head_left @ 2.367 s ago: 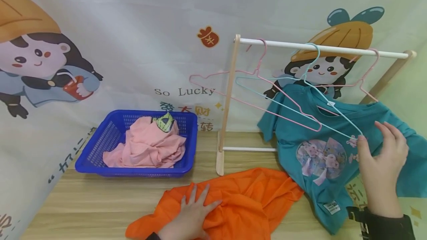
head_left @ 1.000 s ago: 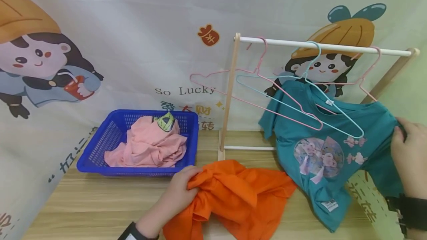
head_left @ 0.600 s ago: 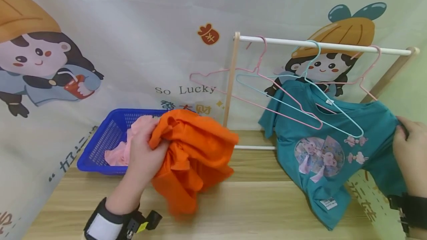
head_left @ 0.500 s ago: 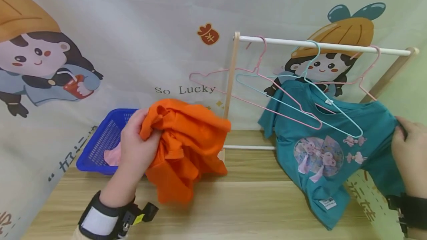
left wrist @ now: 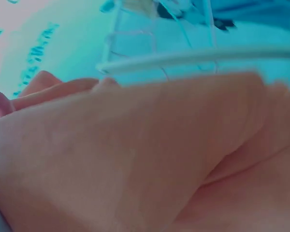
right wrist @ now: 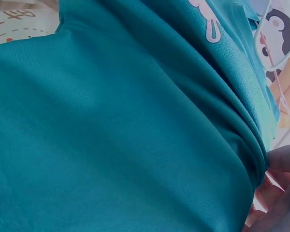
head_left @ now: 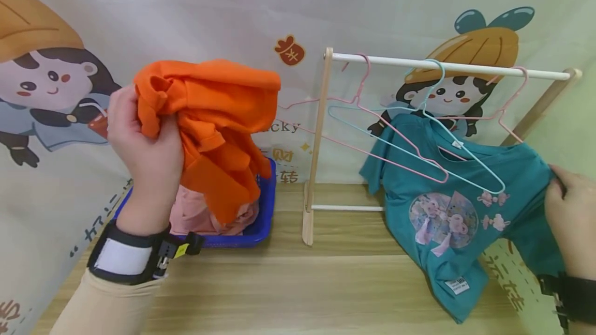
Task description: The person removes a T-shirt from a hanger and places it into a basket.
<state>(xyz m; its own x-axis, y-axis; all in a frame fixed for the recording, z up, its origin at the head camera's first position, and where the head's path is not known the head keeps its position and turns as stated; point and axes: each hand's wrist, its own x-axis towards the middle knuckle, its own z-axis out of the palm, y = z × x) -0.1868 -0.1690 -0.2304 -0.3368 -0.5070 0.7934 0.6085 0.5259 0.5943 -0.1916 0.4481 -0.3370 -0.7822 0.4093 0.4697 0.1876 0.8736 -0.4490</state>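
Observation:
My left hand [head_left: 144,149] grips a bunched orange garment [head_left: 223,97] and holds it up over the blue basket [head_left: 266,216]. The garment hangs in loose folds, hiding part of the basket and the pink cloth [head_left: 193,213] inside. At the right, a teal T-shirt [head_left: 405,185] with a round printed picture hangs on a pink hanger [head_left: 506,105]. My right hand [head_left: 575,211] pinches its shoulder edge; the right wrist view shows the fingers [right wrist: 282,158] at the gathered fabric. In the left wrist view the hand [left wrist: 135,145] fills most of the frame.
A wooden rack [head_left: 316,149] with a white top rail [head_left: 391,60] stands on the wood-patterned table [head_left: 288,293]. Another pink hanger [head_left: 360,81] and a light-blue hanger [head_left: 437,84] hang from it, overlapping the T-shirt. A printed curtain [head_left: 209,14] backs everything.
My left hand, earlier flat on the orange garment on the table, has gripped it and lifted it up and left over the basket. My right hand has moved onto the T-shirt's shoulder and stayed there.

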